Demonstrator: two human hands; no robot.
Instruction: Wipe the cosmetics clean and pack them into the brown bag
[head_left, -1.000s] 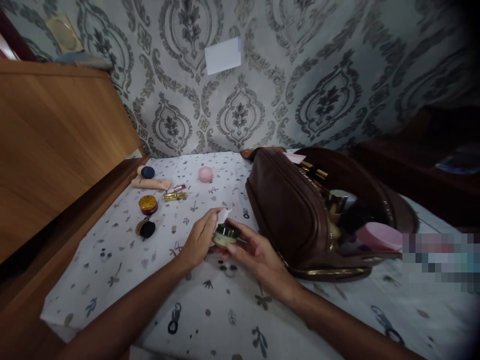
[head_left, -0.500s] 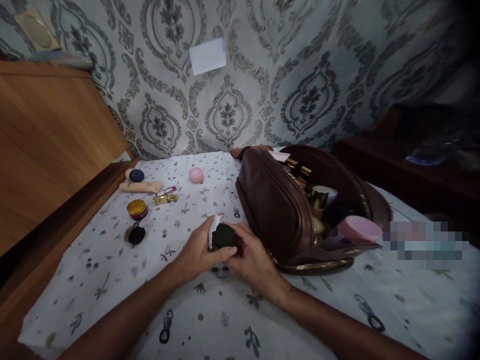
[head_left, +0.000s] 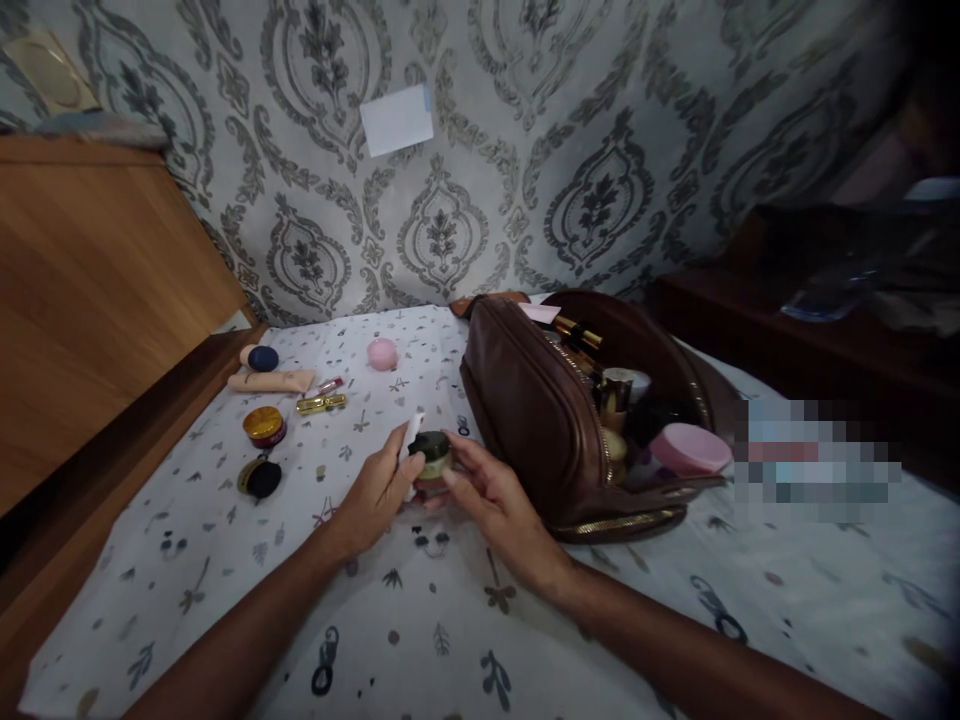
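Observation:
A small jar (head_left: 433, 466) with a dark green lid and a paler, see-through body is held up above the patterned sheet. My left hand (head_left: 376, 495) is closed around its left side, the thumb against the jar. A thin white piece (head_left: 414, 440), perhaps a folded wipe or cloth, stands between that hand and the jar. From the right, my right hand (head_left: 499, 505) has its thumb and fingers at the jar's side. Just beyond the right hand stands a brown leather cosmetic bag (head_left: 517, 400), unzipped, with several cosmetics inside.
To the left lie a beige tube (head_left: 270, 382), a gold tube (head_left: 321, 402), a gold-lidded jar (head_left: 264, 427), a round black-topped container (head_left: 260, 477) and a pink rounded item (head_left: 382, 354). A pink cup-like item (head_left: 690, 449) sits in the bag. A wooden cabinet (head_left: 112, 300) borders the left.
The jar has been tipped more upright, so its pale side shows below the dark lid. My right hand's fingers have loosened and spread somewhat. The view has shifted slightly.

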